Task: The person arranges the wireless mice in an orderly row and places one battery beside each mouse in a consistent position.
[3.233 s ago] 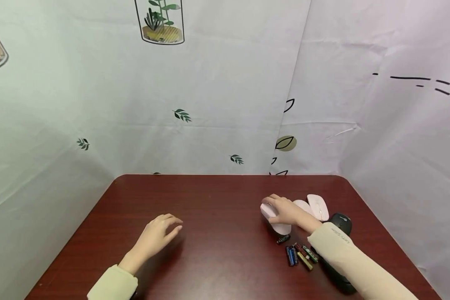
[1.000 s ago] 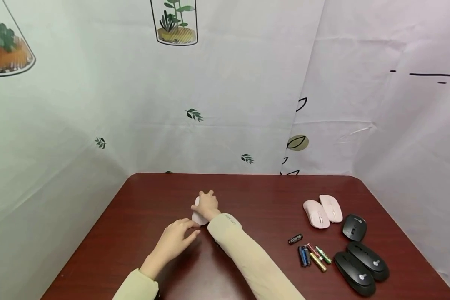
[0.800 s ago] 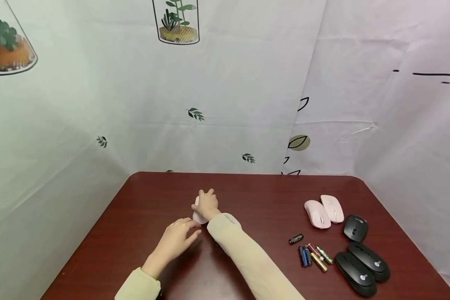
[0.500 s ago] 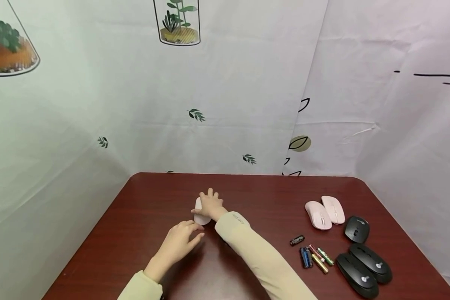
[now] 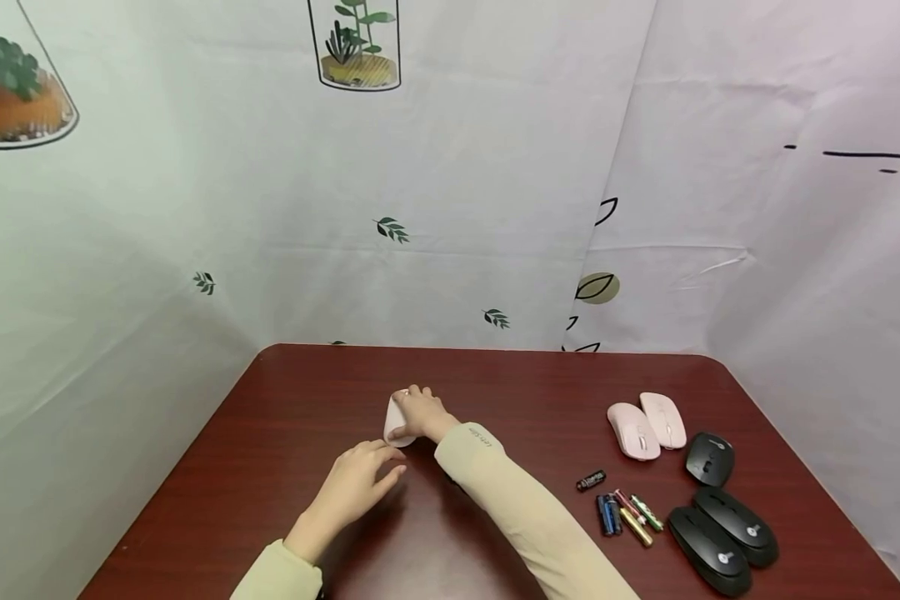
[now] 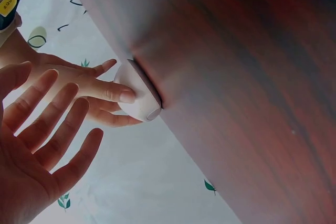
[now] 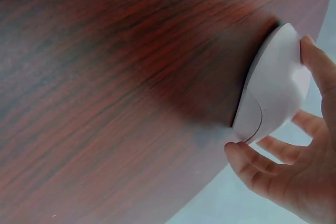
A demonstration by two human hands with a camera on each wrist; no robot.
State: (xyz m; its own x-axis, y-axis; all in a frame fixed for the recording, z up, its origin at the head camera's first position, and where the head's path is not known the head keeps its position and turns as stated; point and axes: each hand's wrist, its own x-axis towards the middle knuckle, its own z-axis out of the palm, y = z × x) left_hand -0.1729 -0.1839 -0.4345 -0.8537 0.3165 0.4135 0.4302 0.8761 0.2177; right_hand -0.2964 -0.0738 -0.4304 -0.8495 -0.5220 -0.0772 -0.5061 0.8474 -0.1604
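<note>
In the head view, a pale pink computer mouse (image 5: 393, 422) sits on the dark red table, left of the middle. My right hand (image 5: 424, 416) lies over it, thumb on the near side and fingers at the far end. The right wrist view shows that mouse (image 7: 275, 82) held between thumb and fingers, its base against or very near the tabletop. My left hand (image 5: 352, 483) hovers just nearer, its fingertips close to the mouse's near end. In the left wrist view, the left hand's fingers (image 6: 63, 103) are spread, holding nothing.
Two more pale pink mice (image 5: 634, 431) lie at the right of the table (image 5: 525, 392). Several black mice (image 5: 708, 550) are nearer the right edge. Several batteries (image 5: 630, 517) lie beside them, with a single black battery (image 5: 591, 480) slightly apart. A white printed cloth (image 5: 457, 167) surrounds the table.
My right hand has brought the pink mouse leftward from the group at the right. Over the last half second its fingers have drawn together and the mouse turned slightly. The left hand moved slightly right.
</note>
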